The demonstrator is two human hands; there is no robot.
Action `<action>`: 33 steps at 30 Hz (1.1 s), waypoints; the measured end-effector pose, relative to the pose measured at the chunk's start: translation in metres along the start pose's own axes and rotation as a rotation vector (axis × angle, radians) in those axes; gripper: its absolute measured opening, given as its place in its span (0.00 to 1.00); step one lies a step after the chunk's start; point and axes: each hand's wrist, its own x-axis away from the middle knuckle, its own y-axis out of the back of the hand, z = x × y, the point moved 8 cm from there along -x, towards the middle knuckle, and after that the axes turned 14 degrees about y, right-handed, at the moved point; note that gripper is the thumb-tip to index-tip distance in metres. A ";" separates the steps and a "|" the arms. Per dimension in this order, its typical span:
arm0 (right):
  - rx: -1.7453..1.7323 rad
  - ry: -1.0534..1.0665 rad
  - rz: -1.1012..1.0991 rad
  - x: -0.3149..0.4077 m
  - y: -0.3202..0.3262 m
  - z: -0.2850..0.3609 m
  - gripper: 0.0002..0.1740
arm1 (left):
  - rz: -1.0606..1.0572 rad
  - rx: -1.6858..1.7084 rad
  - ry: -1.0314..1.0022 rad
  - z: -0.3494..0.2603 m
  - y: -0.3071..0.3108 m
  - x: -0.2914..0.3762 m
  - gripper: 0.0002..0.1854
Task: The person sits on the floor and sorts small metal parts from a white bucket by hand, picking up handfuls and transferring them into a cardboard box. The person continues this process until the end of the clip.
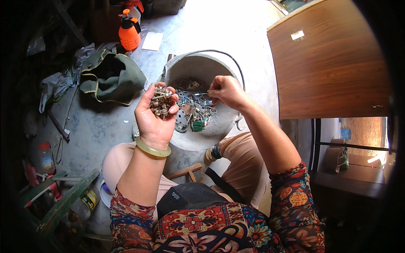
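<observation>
My left hand (155,125), palm up with fingers curled, cradles a heap of small metal bolts (162,102) that seem to carry nuts or washers. Over the right part of a grey bucket (218,128), my right hand (228,92) pinches a thin metal piece (201,94), perhaps a screw. Its far end overlaps the pile in view, so whether they touch is unclear. Loose metal hardware (199,109) covers part of the bucket's bottom, along with a flat grey metal plate (181,117) and a green block (197,126). The bucket's black handle (235,61) rests toward its far right rim.
A dark green cloth bag (133,74) gapes open left of the bucket. Beyond it stand an orange pump sprayer (129,34) and a white sheet (152,41). A wooden cabinet panel (329,69) rises at right. A green wooden frame (68,199) and jars (46,158) are at lower left.
</observation>
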 end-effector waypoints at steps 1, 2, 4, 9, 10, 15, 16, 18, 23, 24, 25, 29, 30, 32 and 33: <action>-0.033 0.030 0.001 0.001 0.002 0.013 0.03 | -0.006 -0.001 0.003 0.001 0.001 -0.001 0.12; -0.065 0.060 0.002 0.002 0.003 0.024 0.02 | -0.011 -0.002 0.005 0.002 0.003 -0.002 0.11; -0.109 0.128 0.031 0.005 0.003 0.056 0.03 | -0.026 -0.006 0.013 0.004 0.004 -0.003 0.11; -0.145 0.266 0.133 0.011 -0.014 0.119 0.04 | -0.150 -0.057 0.027 0.011 0.006 -0.001 0.12; -0.063 0.350 0.118 0.013 -0.016 0.134 0.04 | -0.137 -0.074 0.014 0.013 0.003 -0.001 0.12; 0.354 0.758 0.116 0.021 -0.035 0.178 0.06 | -0.163 -0.147 -0.011 0.018 0.000 -0.002 0.13; 0.364 0.762 0.138 0.021 -0.039 0.181 0.05 | -0.102 -0.195 -0.018 0.018 -0.003 -0.002 0.14; 0.389 0.802 0.152 0.022 -0.045 0.186 0.05 | -0.135 -0.184 -0.029 0.018 -0.003 0.002 0.15; 0.484 0.924 0.164 0.025 -0.054 0.195 0.06 | -0.045 -0.202 -0.049 0.017 0.000 0.003 0.16; 0.497 0.932 0.166 0.025 -0.055 0.194 0.06 | -0.026 -0.206 -0.050 0.017 0.000 0.003 0.16; 0.509 0.940 0.168 0.025 -0.056 0.194 0.06 | -0.006 -0.210 -0.050 0.017 -0.001 0.003 0.16; 0.563 0.938 0.189 0.025 -0.058 0.195 0.06 | 0.070 -0.219 -0.056 0.017 -0.005 0.003 0.17; 0.568 0.937 0.189 0.025 -0.058 0.195 0.06 | 0.045 -0.184 -0.035 0.019 -0.002 0.001 0.17; 0.577 0.936 0.191 0.025 -0.058 0.195 0.07 | -0.006 -0.115 0.007 0.023 0.005 -0.002 0.17; 0.578 0.932 0.186 0.025 -0.058 0.194 0.07 | -0.007 -0.123 0.009 0.024 0.004 -0.001 0.17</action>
